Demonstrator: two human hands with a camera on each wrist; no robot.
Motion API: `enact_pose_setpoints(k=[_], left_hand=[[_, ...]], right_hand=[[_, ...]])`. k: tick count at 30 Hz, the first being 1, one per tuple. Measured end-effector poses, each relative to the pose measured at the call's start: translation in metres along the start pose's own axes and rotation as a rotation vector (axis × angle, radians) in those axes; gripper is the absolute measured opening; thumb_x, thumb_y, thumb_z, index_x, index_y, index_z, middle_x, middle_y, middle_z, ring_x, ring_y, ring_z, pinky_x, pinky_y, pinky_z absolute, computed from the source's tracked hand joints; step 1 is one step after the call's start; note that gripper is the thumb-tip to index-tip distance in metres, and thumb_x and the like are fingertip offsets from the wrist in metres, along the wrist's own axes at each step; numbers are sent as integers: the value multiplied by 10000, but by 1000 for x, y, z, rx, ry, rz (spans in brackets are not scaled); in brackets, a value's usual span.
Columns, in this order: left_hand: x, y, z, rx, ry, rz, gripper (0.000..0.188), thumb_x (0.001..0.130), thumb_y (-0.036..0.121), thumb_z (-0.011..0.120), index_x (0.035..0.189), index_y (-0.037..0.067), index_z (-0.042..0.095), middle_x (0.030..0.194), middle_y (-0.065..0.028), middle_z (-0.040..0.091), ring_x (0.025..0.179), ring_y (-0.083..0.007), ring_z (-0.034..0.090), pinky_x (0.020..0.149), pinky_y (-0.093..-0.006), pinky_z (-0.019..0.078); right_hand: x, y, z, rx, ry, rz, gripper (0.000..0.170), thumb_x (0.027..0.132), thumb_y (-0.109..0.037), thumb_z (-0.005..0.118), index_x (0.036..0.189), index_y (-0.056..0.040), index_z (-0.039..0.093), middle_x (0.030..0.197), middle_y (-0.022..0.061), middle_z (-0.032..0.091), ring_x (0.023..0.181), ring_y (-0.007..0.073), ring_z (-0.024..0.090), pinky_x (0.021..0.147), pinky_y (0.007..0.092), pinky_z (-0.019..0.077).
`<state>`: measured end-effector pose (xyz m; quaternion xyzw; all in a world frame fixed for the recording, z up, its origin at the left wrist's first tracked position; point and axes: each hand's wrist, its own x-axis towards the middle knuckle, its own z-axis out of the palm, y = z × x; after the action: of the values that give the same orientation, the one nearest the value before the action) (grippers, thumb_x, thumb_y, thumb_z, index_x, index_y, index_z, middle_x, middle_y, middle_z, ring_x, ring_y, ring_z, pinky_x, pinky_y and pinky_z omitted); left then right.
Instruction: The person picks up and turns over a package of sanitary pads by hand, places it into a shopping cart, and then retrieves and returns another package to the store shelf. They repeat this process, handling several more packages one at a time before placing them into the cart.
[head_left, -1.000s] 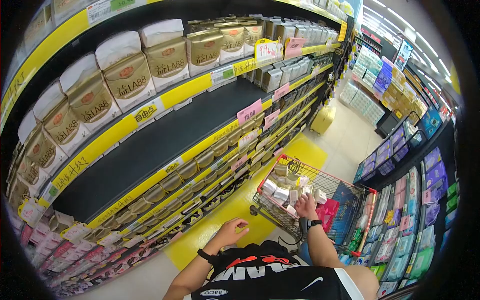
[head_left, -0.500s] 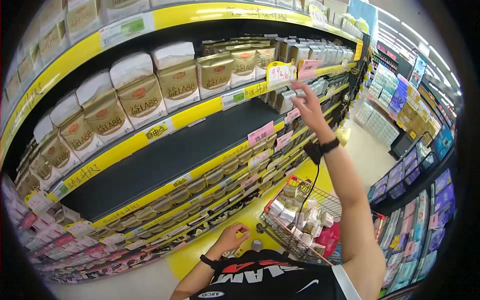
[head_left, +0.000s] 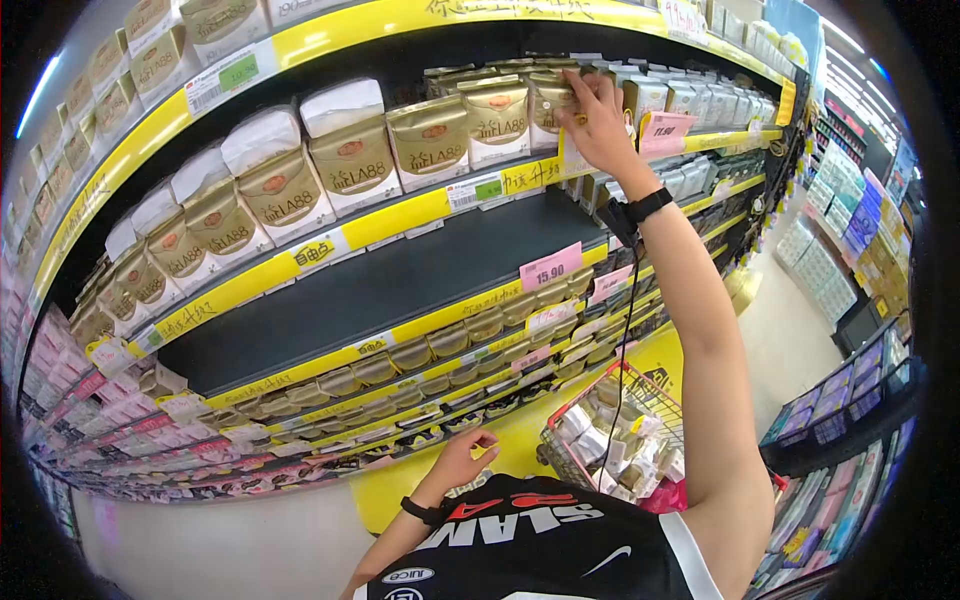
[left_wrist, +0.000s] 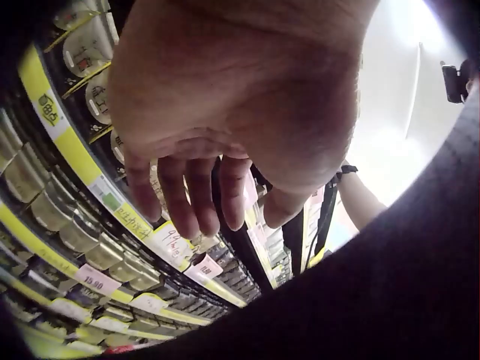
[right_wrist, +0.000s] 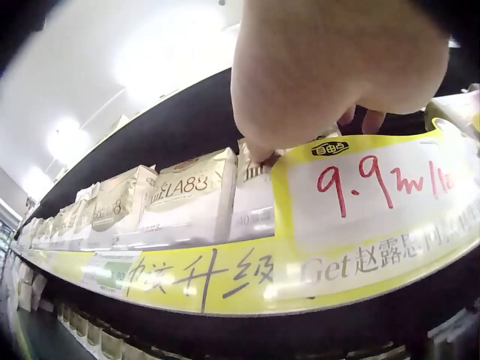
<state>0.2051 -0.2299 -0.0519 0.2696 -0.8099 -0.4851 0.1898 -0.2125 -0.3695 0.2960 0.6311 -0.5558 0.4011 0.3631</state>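
My right hand [head_left: 600, 130] reaches up to a shelf, at the end of a row of gold-and-white soft packs. Its thumb and fingertips touch the last pack [head_left: 547, 104], fingers spread over its right side and thumb at its front. In the right wrist view, the hand partly covers that pack [right_wrist: 253, 196], behind a yellow-edged price card [right_wrist: 375, 202] marked 9.9. Low in front of my body, my left hand [head_left: 463, 462] hangs loosely curled. Nothing is in its fingers [left_wrist: 201, 199] in the left wrist view.
Below the packs runs a bare black shelf [head_left: 400, 270]. A wire shopping cart [head_left: 570, 455] holding many small white and gold packs stands below my right arm. Silver-grey boxes [head_left: 690, 98] line the shelf right of my hand. A cable hangs from my right wrist.
My right hand has gone from over the cart up to the shelf and onto the gold-and-white pack. The left hand stays low. The view has shifted along with the head.
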Motion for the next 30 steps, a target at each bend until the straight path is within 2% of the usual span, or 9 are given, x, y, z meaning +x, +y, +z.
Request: enact_pose_setpoints(k=[4,7,10,14,18,24,26,29,30], left_hand=[[6,11,9,34,7,12,250,894,215,725,1045,28,655,973,-109,683,924,-247,664,828,-350,520],[14,11,17,35,-10,25,250,896,219,722,1047,31,656,972,-108,680,925,-250,662,831,-353,519],[21,16,21,46,-39,24,250,893,219,722,1046,32,657,979,-109,679,931,-253,660,839,-357,519],[31,30,22,89,-89,38,251,892,219,720,1044,30,655,978,-112,672,939,-255,656,849,-360,518],[37,36,21,73,-125,78,281,902,255,713,1060,31,652,984,-113,668,948,-255,650,842,-371,508],[34,29,18,38,-109,92,234,881,195,718,1018,15,662,958,-126,669,934,-262,655,849,-361,513],[32,22,18,5,-67,118,212,875,171,718,996,7,662,941,-131,675,919,-265,661,841,-359,514],[24,21,16,-126,-33,88,165,882,134,709,968,2,659,916,-124,681,880,-247,670,813,-341,515],[23,19,15,-143,-36,100,147,887,124,702,960,4,660,904,-118,682,867,-234,669,797,-333,512]], right_hand=[[-4,10,3,-59,71,-25,488,921,-103,639,1373,-70,457,1260,221,479,1205,403,440,1024,443,390],[-5,29,-1,421,-113,-9,565,930,-94,643,1420,-53,364,1287,221,481,1237,374,469,1013,442,414],[-9,36,-10,426,-126,68,622,928,-68,655,1443,-40,306,1313,196,498,1251,320,507,1023,422,429],[-11,37,-14,524,25,-11,600,861,-83,737,1368,-19,421,1241,184,551,1142,308,568,1008,386,451],[-18,29,-38,607,150,240,563,891,-93,728,1364,-24,431,1291,132,556,1134,257,576,1017,365,449],[-102,-16,-86,1529,440,509,478,1008,-165,572,1442,-66,398,1361,106,553,1215,260,573,1061,416,448],[-160,-26,-91,1605,439,830,548,1068,-403,371,1500,-66,348,1441,134,510,1284,321,542,1068,496,450],[-236,-72,-92,2050,110,762,594,1044,-508,365,1458,-91,450,1361,96,595,1199,307,598,989,456,495],[-267,-86,-86,2055,129,923,614,1038,-517,384,1469,-83,438,1379,99,586,1203,309,598,985,462,502]])
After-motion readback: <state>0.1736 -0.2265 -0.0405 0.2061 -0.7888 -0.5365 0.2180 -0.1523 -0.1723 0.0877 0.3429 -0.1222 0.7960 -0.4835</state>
